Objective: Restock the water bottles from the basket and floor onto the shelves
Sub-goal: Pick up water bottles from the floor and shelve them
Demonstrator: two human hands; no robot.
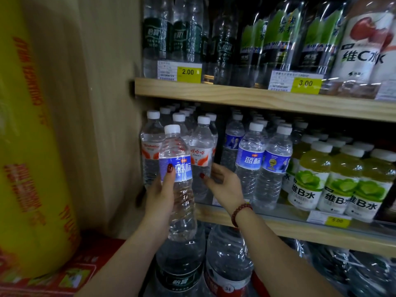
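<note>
- Water bottle (177, 185) (blue label, white cap) is standing upright in the left hand (159, 196), whose fingers and thumb are wrapping round its middle. It is hovering just in front of the left end of the middle shelf (300, 231).
- Right hand (225, 183), beaded bracelet (241, 213) on the wrist, is reaching to that shelf with fingers loosely spread, thumb tip touching a red-label bottle (201, 146).
- Blue-label bottles (252, 159) are standing right of the hand, green-label drinks (310, 181) farther right.
- Large bottles (227, 254) are sitting below.
- Yellow roll (32, 146) is standing far left.
</note>
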